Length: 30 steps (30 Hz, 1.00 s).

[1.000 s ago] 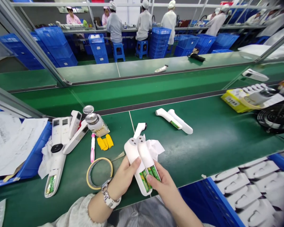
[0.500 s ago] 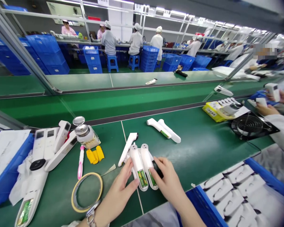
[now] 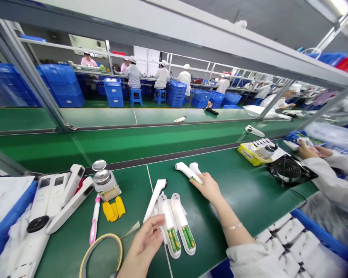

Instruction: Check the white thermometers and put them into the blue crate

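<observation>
Two white handheld devices with green batteries showing, a left one [image 3: 168, 222] and a right one [image 3: 180, 214], lie side by side over other white devices. My left hand [image 3: 147, 235] is beside the left one, fingers loosely curled and apart, holding nothing. Farther out, my right hand [image 3: 207, 187] reaches over a pair of white devices [image 3: 185, 170]; its fingers are on them, and its grip is partly hidden. Another white device with a black tip [image 3: 156, 199] lies just beyond my left hand.
Left of my hands are a tape roll [image 3: 84, 256], pink-white tool [image 3: 94, 222], yellow pieces [image 3: 113, 209], metal-topped bottle [image 3: 106, 185] and stacked devices [image 3: 50, 193]. Rightward are a yellow box [image 3: 251, 154], black fan [image 3: 290, 168], a co-worker's hands [image 3: 309, 150] and a blue bin [image 3: 324, 231].
My right hand has left the two battery devices and moved forward to the farther pair. My left hand has drawn slightly back from the devices. The view has tilted up.
</observation>
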Available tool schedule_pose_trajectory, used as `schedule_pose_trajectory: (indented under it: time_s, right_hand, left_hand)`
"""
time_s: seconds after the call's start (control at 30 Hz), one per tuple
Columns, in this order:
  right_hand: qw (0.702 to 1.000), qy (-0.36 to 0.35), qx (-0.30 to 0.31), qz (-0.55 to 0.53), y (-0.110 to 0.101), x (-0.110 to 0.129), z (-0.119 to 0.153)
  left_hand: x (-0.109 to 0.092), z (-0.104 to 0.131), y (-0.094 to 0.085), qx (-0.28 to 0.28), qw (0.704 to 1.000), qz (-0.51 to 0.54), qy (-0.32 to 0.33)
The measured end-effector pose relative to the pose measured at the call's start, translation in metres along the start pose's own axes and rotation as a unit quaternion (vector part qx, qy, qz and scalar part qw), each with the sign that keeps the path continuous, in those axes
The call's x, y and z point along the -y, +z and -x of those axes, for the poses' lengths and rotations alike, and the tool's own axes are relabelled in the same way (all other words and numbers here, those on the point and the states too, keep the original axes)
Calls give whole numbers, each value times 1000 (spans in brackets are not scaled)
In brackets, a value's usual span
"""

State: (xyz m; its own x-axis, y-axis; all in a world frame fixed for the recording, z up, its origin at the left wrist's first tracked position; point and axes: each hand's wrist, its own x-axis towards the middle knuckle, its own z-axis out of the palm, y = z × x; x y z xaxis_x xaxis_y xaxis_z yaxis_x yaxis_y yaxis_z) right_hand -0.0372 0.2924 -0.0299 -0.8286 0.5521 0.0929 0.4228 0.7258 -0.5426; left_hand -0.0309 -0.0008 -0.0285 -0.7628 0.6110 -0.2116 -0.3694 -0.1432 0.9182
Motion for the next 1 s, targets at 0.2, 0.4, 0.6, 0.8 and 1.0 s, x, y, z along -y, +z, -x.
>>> schedule_pose_trajectory:
  time_s: [0.2,0.4,0.6,0.8,1.0]
  right_hand:
    - [947,-3,134,-292,3,45,79]
    - [857,-65,246,-447,5,86,147]
    - [786,60,212,-578,12,84,147]
    - [632,119,307,-702,16,91,152]
    - [628,155,325,-690,22,91,162]
  left_hand:
    - [-7,2,6,-19,995,97,2]
    - [-17,7,8,-39,961,273,30]
    - [-25,5,0,-77,949,305,-15]
    - [-18,7,1,73,960,271,23]
    - [-17,10,3,124,953,275,-28]
